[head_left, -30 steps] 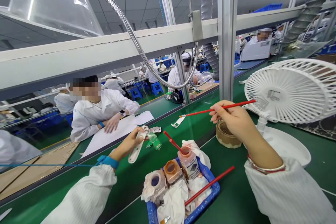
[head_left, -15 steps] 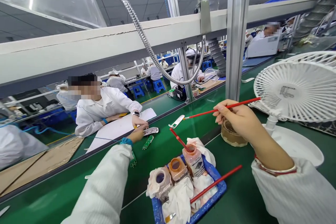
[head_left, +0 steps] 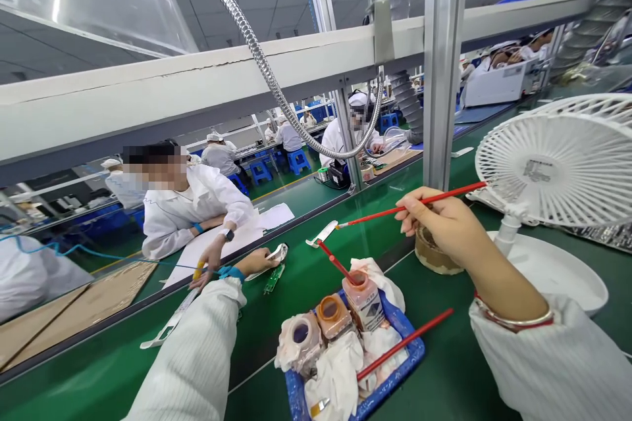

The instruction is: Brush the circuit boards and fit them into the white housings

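Note:
My left hand [head_left: 257, 263] reaches across the green belt, fingers closed on a white plastic casing [head_left: 279, 254] with a shiny face. A small green circuit board [head_left: 273, 280] lies just below that casing. In my right hand [head_left: 439, 217] is a thin red-handled paintbrush [head_left: 371, 216], held like a pen with its tip pointing left. Close to the tip, a slim white plastic part [head_left: 324, 233] rests on the belt. Below my hands sits a blue tray [head_left: 417, 350] with bottles, stained tissue [head_left: 336, 375] and another red brush [head_left: 407, 345].
A co-worker's hand [head_left: 210, 262] is beside my left forearm, near a long white plastic strip [head_left: 165, 332]. A roll of brown tape [head_left: 434, 258] and a white fan [head_left: 548, 171] stand right. A metal post [head_left: 444, 79] rises behind the belt.
My left hand has shifted slightly left and tilted the casing. The co-worker's hand has left that spot and moved left. The white part and the brush tip are further left.

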The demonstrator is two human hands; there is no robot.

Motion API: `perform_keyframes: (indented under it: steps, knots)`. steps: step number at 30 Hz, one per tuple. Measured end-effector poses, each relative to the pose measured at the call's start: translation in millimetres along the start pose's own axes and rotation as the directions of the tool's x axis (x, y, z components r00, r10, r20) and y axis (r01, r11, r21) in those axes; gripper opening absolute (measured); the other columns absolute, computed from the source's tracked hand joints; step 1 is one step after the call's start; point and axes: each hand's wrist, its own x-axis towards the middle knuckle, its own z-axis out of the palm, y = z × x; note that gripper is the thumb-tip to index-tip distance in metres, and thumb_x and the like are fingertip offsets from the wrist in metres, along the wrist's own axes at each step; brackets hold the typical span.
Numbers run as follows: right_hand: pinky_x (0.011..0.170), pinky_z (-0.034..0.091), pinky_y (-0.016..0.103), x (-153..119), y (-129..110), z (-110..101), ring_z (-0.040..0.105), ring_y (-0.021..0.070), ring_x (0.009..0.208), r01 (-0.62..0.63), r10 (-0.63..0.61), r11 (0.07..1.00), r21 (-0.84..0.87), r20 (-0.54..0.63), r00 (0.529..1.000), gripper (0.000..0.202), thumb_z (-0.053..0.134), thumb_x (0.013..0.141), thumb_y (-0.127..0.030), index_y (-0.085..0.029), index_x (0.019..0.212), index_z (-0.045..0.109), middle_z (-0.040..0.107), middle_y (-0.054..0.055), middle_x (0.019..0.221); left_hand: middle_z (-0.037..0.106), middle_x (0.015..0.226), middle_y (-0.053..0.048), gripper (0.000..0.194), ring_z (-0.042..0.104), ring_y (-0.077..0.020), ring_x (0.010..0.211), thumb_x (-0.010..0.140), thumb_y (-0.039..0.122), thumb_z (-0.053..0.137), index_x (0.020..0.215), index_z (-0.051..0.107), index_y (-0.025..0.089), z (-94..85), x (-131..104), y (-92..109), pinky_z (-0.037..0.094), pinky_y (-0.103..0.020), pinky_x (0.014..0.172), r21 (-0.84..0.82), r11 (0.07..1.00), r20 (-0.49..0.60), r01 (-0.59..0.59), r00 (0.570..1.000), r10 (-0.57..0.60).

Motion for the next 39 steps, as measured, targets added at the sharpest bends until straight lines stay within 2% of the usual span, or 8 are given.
perform_keyframes:
  steps: [5,11,16,20,25,33,37,39]
  knots:
    - [0.055,0.050,0.024,1,3,10,0.059,0.0120,0.057,0.033,-0.035,0.997,0.066,0.033,0.999,0.031,0.052,0.083,-0.047,-0.016,0.083,0.057,0.062,0.003,0.072,0.061,0.090,-0.005,0.027,0.061,-0.0162,0.076,0.079,0.028,0.062,0.099,0.055,0.012,34.1,-15,12,0.051,-0.030,0.065,-0.149,0.978,0.187,0.148,0.975,-0.119]
    - [0.058,0.049,0.026,-2,10,32,0.059,0.0134,0.059,0.008,-0.001,0.999,-0.046,0.148,0.989,0.031,0.048,0.085,-0.045,-0.016,0.085,0.059,0.063,0.003,0.070,0.058,0.066,-0.001,0.025,0.055,-0.0111,0.054,0.068,0.025,0.071,0.083,0.055,0.013,72.1,-21,48,0.046,-0.022,0.053,-0.348,0.924,0.220,0.159,0.972,-0.084]
    - [0.058,0.047,0.025,-4,7,37,0.059,0.0129,0.060,0.004,0.015,0.994,-0.112,0.168,0.986,0.031,0.046,0.087,-0.043,-0.016,0.085,0.060,0.063,0.003,0.073,0.058,0.064,-0.001,0.024,0.055,-0.0115,0.052,0.067,0.026,0.070,0.080,0.054,0.014,88.1,-31,70,0.044,-0.022,0.050,-0.414,0.897,0.259,0.155,0.965,-0.047]
    - [0.058,0.047,0.025,-4,7,36,0.059,0.0131,0.060,0.015,0.011,0.990,-0.144,0.179,0.984,0.031,0.044,0.087,-0.042,-0.016,0.086,0.061,0.063,0.002,0.071,0.060,0.068,-0.004,0.030,0.055,-0.0120,0.053,0.063,0.028,0.073,0.082,0.055,0.012,89.1,-35,76,0.041,-0.022,0.049,-0.416,0.898,0.279,0.141,0.960,-0.022]
    - [0.061,0.045,0.025,-6,3,33,0.059,0.0134,0.063,0.049,-0.017,0.978,-0.203,0.156,0.988,0.031,0.043,0.088,-0.042,-0.018,0.082,0.061,0.062,0.001,0.068,0.056,0.063,0.001,0.033,0.050,-0.0086,0.050,0.061,0.033,0.075,0.079,0.055,0.013,84.4,-39,76,0.037,-0.020,0.049,-0.429,0.899,0.267,0.089,0.963,0.032]
    - [0.058,0.043,0.025,-5,4,24,0.060,0.0147,0.060,0.093,-0.066,0.955,-0.281,0.102,0.993,0.027,0.047,0.087,-0.039,-0.019,0.077,0.061,0.062,-0.001,0.063,0.057,0.064,0.001,0.037,0.053,-0.0103,0.054,0.058,0.035,0.078,0.079,0.056,0.013,72.5,-54,80,0.040,-0.021,0.053,-0.480,0.876,0.236,0.046,0.969,0.079]
    - [0.060,0.046,0.025,-7,-9,8,0.061,0.0143,0.063,0.087,-0.102,0.965,-0.249,-0.048,0.994,0.027,0.048,0.086,-0.041,-0.018,0.081,0.061,0.063,0.001,0.068,0.060,0.066,-0.003,0.029,0.057,-0.0130,0.057,0.063,0.030,0.075,0.079,0.058,0.012,56.7,-69,83,0.043,-0.022,0.052,-0.500,0.864,0.173,0.063,0.985,0.028]
    - [0.057,0.047,0.024,-15,-23,0,0.059,0.0132,0.059,0.055,-0.069,0.996,-0.072,-0.196,0.978,0.026,0.051,0.084,-0.043,-0.018,0.081,0.060,0.063,0.001,0.066,0.062,0.070,-0.005,0.023,0.060,-0.0149,0.062,0.066,0.024,0.071,0.082,0.058,0.012,46.7,-82,83,0.047,-0.023,0.055,-0.524,0.849,0.114,0.066,0.993,-0.007]
